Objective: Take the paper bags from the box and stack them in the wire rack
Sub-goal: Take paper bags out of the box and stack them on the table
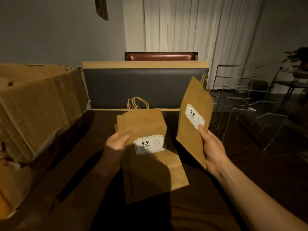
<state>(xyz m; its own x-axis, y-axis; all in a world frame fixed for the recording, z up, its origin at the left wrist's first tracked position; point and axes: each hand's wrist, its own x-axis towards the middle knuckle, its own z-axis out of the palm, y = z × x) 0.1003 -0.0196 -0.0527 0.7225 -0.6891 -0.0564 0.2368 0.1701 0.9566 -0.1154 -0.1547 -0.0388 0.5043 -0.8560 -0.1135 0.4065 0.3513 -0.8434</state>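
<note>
Bags of brown paper are in both hands, above a dark table. The left hand grips a small bundle of flat bags at its left edge, thumb curled over the front and fingers behind. At least two or three bags are fanned in the bundle, their twisted handles pointing to the far side. The front bag carries a white label printed "9.9".

The right hand holds a single bag, tilted and raised to the right of the bundle and apart from it. Its thumb presses on the lower corner of that bag's label and the fingers are hidden behind the paper. This bag's handles point up and away.

A torn cardboard box sits at the left, its open side facing right. A wire rack stands at the far right on the table, just beyond the single bag. Behind the table is a dark panel with a tan frame, then a brown chair back and pale curtains. A plant shows dimly at the far right.
</note>
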